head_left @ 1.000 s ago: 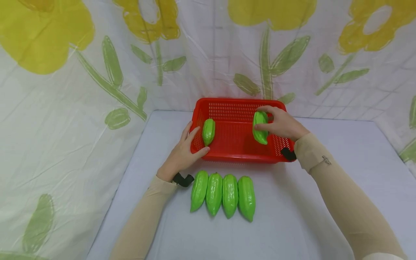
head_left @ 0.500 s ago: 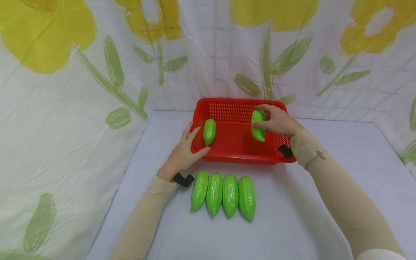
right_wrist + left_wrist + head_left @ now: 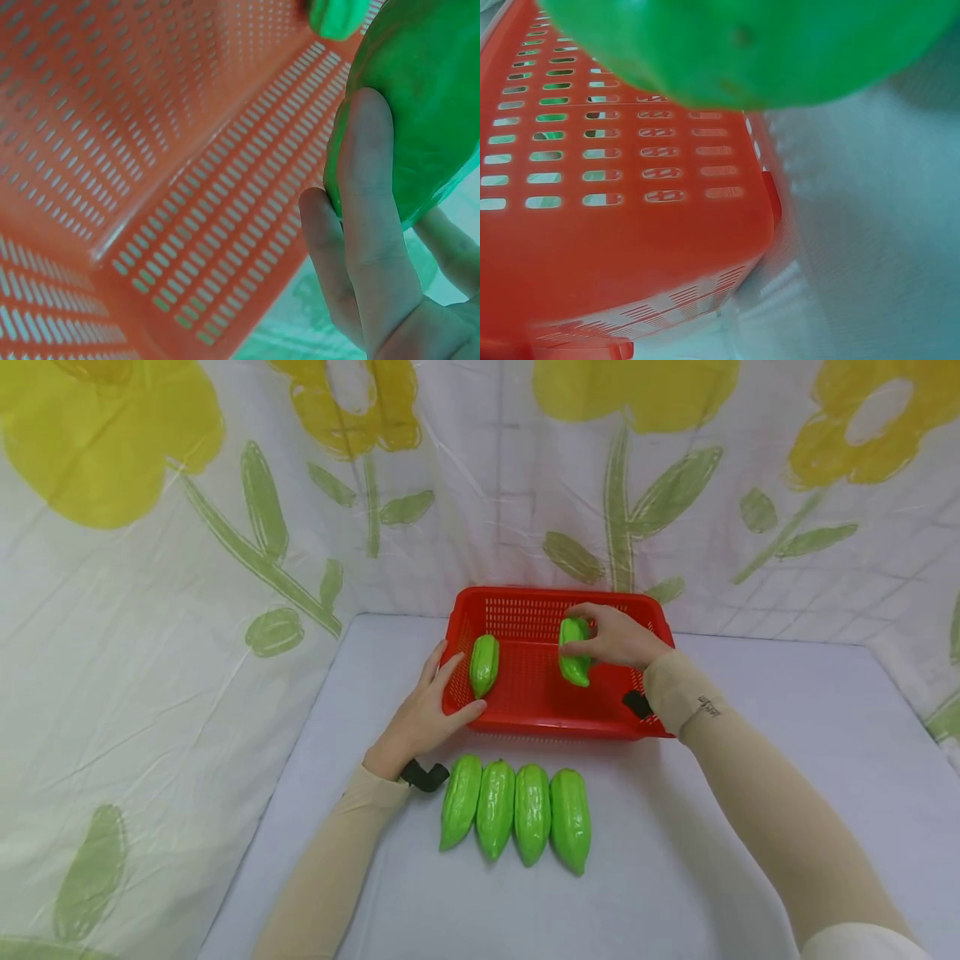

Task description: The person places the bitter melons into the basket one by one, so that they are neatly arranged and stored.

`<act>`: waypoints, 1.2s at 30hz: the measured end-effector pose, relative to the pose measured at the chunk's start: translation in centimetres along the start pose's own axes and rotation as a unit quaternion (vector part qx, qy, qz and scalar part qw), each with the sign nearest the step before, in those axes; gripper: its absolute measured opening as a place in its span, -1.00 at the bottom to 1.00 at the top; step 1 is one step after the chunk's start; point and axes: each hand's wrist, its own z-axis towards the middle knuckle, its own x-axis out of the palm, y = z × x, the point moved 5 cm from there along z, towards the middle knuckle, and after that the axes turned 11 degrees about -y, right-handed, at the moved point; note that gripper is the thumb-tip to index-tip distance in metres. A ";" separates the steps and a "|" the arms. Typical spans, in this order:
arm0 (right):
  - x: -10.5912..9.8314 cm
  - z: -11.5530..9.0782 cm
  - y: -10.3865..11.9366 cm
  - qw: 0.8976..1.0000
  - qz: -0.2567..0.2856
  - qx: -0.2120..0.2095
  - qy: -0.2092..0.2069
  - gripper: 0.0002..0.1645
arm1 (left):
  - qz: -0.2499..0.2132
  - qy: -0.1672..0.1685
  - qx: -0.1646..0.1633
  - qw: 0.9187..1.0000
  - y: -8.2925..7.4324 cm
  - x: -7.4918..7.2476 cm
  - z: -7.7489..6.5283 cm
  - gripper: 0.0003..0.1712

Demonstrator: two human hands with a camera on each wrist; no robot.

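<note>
In the head view my right hand [image 3: 618, 637] pinches a glossy green, ridged, pod-shaped fruit [image 3: 573, 652] between thumb and fingers, over the inside of a red plastic basket [image 3: 555, 724]. The right wrist view has the held fruit [image 3: 427, 112] large, with fingers [image 3: 367, 165] along its side. My left hand [image 3: 423, 710] touches the basket's left front corner, fingers spread and thumb at the front rim. A second green fruit [image 3: 484, 666] lies inside by the left wall. From the left wrist, the basket's slotted wall [image 3: 630, 247] shows under a close, blurred green fruit [image 3: 742, 52]; the left fingers are hidden there.
Several like green fruits [image 3: 495, 810] lie side by side on the white-covered table [image 3: 637, 877], in front of the basket. A white curtain [image 3: 465, 510] with yellow flowers hangs right behind the basket and along the left side.
My right hand has moved left inside the basket with the held fruit, from near the right wall towards the middle. The left hand and the row of fruits have stayed in place.
</note>
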 end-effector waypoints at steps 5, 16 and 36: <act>1.1 0.9 0.7 1.000 -0.002 -0.008 0.011 -0.10 | -0.004 -0.001 -0.002 1.000 -0.1 -0.1 -0.1 0.09; 3.9 2.7 2.0 0.999 -0.033 -0.019 0.031 -0.09 | -0.004 0.002 -0.006 1.000 -0.1 0.0 -0.2 0.09; 7.5 5.6 2.5 0.995 -0.080 -0.013 0.061 -0.09 | -0.004 0.000 -0.003 1.000 -0.4 -0.3 -0.2 0.08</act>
